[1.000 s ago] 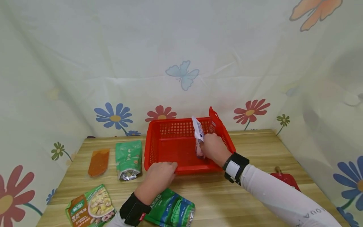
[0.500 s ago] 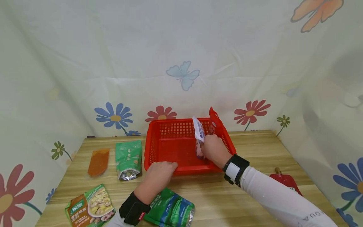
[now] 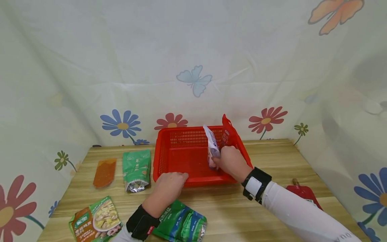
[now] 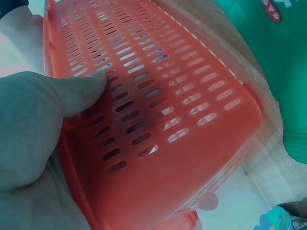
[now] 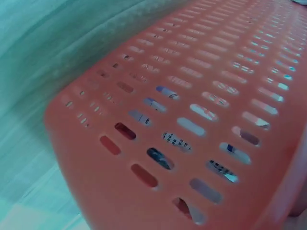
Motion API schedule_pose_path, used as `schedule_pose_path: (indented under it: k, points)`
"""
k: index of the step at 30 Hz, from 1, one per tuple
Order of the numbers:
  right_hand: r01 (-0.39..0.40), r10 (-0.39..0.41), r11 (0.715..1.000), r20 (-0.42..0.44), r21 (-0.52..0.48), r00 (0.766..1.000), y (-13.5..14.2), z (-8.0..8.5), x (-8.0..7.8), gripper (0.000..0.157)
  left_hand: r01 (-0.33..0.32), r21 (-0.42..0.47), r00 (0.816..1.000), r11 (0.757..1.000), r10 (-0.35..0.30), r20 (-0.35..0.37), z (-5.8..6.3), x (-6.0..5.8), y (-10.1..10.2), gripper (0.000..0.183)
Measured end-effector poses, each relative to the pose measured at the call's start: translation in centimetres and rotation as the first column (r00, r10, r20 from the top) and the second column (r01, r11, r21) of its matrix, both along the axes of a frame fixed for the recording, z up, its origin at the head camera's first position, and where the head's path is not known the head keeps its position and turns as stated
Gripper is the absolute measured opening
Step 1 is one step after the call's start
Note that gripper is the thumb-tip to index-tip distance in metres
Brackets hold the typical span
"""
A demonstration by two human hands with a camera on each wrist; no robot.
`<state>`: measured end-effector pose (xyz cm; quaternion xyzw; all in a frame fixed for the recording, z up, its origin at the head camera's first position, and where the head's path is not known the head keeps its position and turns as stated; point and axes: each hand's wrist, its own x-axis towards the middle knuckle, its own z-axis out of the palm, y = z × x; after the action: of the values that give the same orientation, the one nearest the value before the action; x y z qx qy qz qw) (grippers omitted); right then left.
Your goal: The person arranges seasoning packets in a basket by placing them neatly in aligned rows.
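Observation:
A red plastic basket (image 3: 163,158) with slotted walls stands on the table. My left hand (image 3: 169,188) grips its near rim towards the left corner; in the left wrist view the thumb (image 4: 81,91) lies along the slotted wall. My right hand (image 3: 232,163) reaches inside the basket at the right, its thumb overlapping a white-and-purple pouch (image 3: 212,143) that stands upright and leans left. Its other fingers are hidden, so I cannot tell whether they hold the pouch. Behind that hand a red pouch (image 3: 228,134) stands against the right wall. Printed packaging shows through the slots in the right wrist view.
Left of the basket lie a green pouch (image 3: 136,169) with a foil end and an orange-red packet (image 3: 104,173). Nearer are a brown-and-green food packet (image 3: 96,220) and a green-and-blue pouch (image 3: 182,222). A red spouted pouch (image 3: 302,191) is beside the right sleeve.
My right hand has shifted slightly right and towards me, and the white-and-purple pouch's top has tipped a little left. My left hand stays at the rim.

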<state>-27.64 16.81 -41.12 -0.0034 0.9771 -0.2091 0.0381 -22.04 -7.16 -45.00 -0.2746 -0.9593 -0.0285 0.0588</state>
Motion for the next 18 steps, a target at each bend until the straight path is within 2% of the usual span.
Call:
schedule_pose_path:
  k: [4, 8, 13, 18]
  points:
    - [0.001, 0.000, 0.999, -0.015, 0.037, 1.000, 0.5, 0.1, 0.7, 0.040, 0.004, 0.002, 1.000, 1.000, -0.004, -0.009, 0.0, 0.0, 0.0, 0.017]
    - [-0.014, 0.017, 0.998, -0.042, 0.057, 0.999, 1.0, 0.3, 1.5, 0.032, 0.002, 0.001, 1.000, 1.000, -0.002, -0.013, 0.0, 0.0, 0.0, 0.016]
    - [-0.075, 0.081, 0.996, -0.110, 0.057, 0.991, 1.5, 0.4, 2.3, 0.029, -0.005, 0.005, 1.000, 1.000, 0.005, -0.003, -0.1, 0.0, 0.0, 0.017]
    - [-0.129, 0.131, 0.991, -0.136, 0.022, 0.982, 2.0, 0.3, 3.0, 0.023, 0.000, 0.013, 1.000, 1.000, 0.000, -0.012, -0.1, 0.0, -0.1, 0.015]
